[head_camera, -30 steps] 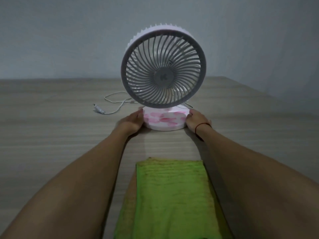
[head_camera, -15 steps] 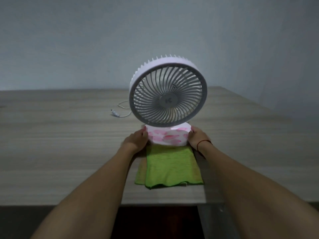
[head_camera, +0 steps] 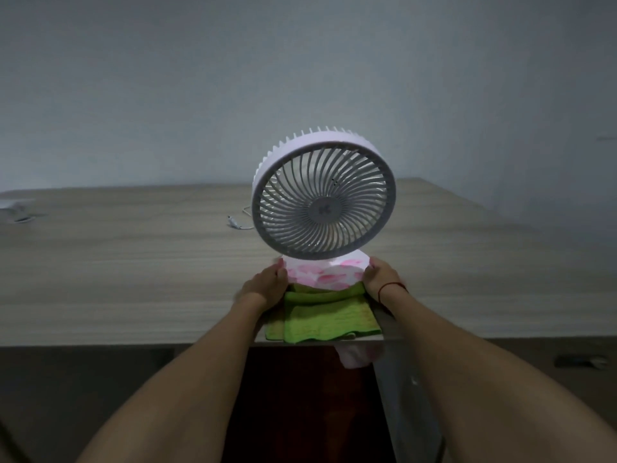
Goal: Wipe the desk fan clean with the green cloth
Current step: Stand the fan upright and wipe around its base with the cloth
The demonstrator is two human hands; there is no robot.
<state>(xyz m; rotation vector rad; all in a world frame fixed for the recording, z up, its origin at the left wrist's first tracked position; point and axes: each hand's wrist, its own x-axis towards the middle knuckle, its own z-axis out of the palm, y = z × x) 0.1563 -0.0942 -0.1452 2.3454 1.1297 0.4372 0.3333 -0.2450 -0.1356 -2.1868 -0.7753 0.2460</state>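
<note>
A white desk fan point(head_camera: 323, 198) with a round grey grille stands on a pink-flowered base near the table's front edge. My left hand point(head_camera: 265, 285) grips the left side of that base and my right hand point(head_camera: 380, 278) grips the right side. The fan's base rests against or on the back edge of the folded green cloth point(head_camera: 325, 315), which is bunched up there. The cloth lies flat at the table's front edge, between my forearms.
The wooden table point(head_camera: 133, 262) runs wide to both sides. The fan's white cable and plug point(head_camera: 235, 223) lie behind it to the left. A white object point(head_camera: 15, 208) sits at the far left edge. A plain wall rises behind.
The fan has come toward me with both hands on its base, reaching the cloth and rumpling its back edge. The view has pulled back, showing the table's front edge.
</note>
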